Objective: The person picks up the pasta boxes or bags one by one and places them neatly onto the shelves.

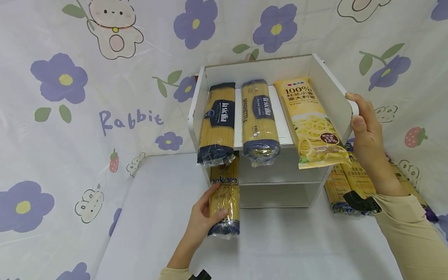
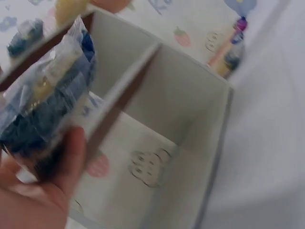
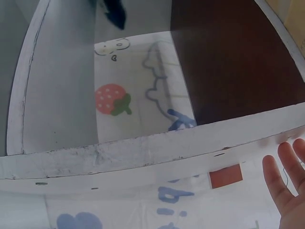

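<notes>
The left hand (image 1: 203, 216) is clamped on a pasta pack (image 1: 224, 198), thumb on the right and fingers on the left; the word "ankara" reads across its front, and a dark blue band crosses its near end. This pack is at the left front of a white shelf (image 1: 337, 93), below the top level, its far end out of sight under a pack that juts over the edge. The right hand (image 1: 367, 136) is clamped on the near edge of the shelf's right side wall. On the top level lie three packs: at the left, a blue-ended pack (image 1: 219, 116) labelled "lasicilia"; in the middle, a spaghetti pack (image 1: 259, 120) with "lasicilia" and "SPAGHETTI" running along it; at the right, a yellow bag (image 1: 309, 120) printed "100%", "杜兰小麦意大利面" and, in a dark round badge, "13%". More yellow packs (image 1: 353, 175) lie to the right of the shelf, their print too small to read. The white desk (image 1: 161, 202) carries the shelf, and the patterned wall cloth (image 1: 133, 85) at the far left reads "Rabbit" in purple.
</notes>
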Available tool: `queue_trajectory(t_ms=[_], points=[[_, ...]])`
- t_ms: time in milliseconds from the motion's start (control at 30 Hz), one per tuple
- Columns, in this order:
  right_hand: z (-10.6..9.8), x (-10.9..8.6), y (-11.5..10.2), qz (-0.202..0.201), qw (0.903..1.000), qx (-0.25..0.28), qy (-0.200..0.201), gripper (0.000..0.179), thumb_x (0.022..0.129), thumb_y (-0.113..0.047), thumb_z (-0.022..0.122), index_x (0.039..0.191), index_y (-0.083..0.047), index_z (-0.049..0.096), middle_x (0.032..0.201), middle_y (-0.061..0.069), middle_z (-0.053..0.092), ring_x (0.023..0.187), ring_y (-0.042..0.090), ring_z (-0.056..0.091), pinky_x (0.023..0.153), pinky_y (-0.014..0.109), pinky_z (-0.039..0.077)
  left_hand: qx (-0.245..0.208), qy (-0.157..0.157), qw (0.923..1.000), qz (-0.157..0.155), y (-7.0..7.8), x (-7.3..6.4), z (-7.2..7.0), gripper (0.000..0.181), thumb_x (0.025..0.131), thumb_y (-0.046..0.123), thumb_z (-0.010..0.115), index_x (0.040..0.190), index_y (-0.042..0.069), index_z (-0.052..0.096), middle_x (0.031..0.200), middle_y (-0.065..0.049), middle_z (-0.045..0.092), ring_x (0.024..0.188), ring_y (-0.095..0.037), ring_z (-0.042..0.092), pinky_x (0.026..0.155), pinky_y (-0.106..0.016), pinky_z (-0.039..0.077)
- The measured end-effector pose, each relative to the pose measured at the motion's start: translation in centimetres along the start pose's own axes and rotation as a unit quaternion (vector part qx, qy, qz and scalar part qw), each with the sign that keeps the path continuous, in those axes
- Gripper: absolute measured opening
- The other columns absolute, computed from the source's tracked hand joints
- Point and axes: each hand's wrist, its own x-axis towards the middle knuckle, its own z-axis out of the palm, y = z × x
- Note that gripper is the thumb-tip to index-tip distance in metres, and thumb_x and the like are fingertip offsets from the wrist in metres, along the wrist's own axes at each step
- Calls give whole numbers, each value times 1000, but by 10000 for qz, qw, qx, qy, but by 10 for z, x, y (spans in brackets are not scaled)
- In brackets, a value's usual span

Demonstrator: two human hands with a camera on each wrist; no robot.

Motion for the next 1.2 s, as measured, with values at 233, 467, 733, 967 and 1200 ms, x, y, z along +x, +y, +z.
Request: queue_trajectory(t_ms=[233, 467, 733, 967, 1200], points=[[0, 0, 4, 19, 9999, -57, 101, 55, 101, -48, 48, 145, -15, 48, 124, -6, 49, 103, 12, 47, 79, 27, 38, 18, 61, 9987, -508, 21, 0, 5, 69, 90, 16, 72, 149, 32, 40, 161, -5, 29, 132, -27, 51, 99, -21, 51], [0, 0, 4, -129, 9999, -42, 23, 52, 103, -43, 46, 145, -14, 47, 124, -6, 49, 102, 12, 48, 78, 25, 40, 178, -356, 9982, -453, 20, 1, -2, 72, 91, 15, 71, 151, 35, 34, 164, -1, 18, 135, -29, 48, 101, -24, 51], [-1, 1, 6, -255, 9997, 41, -2, 50, 104, -41, 46, 145, -12, 47, 123, -6, 49, 99, 12, 48, 76, 22, 40, 1001, -1321, 9857, -317, 21, -4, -13, 89, 87, 20, 77, 154, 39, 24, 164, -1, 16, 128, -29, 51, 96, -25, 53], [-1, 1, 2, -87, 9999, -62, 23, 50, 103, -41, 46, 146, -14, 47, 124, -5, 49, 100, 12, 48, 77, 24, 40, 1244, -1672, 9768, -492, 22, -8, -15, 91, 82, 22, 82, 152, 43, 28, 162, -1, 22, 130, -29, 48, 96, -27, 53], [0, 0, 2, -124, 9999, 37, -20, 50, 103, -41, 47, 145, -13, 48, 125, -5, 49, 101, 13, 49, 77, 24, 41, 988, -1507, 9834, -202, 18, -8, -13, 87, 81, 17, 82, 152, 34, 35, 158, -7, 31, 126, -28, 52, 97, -27, 53]])
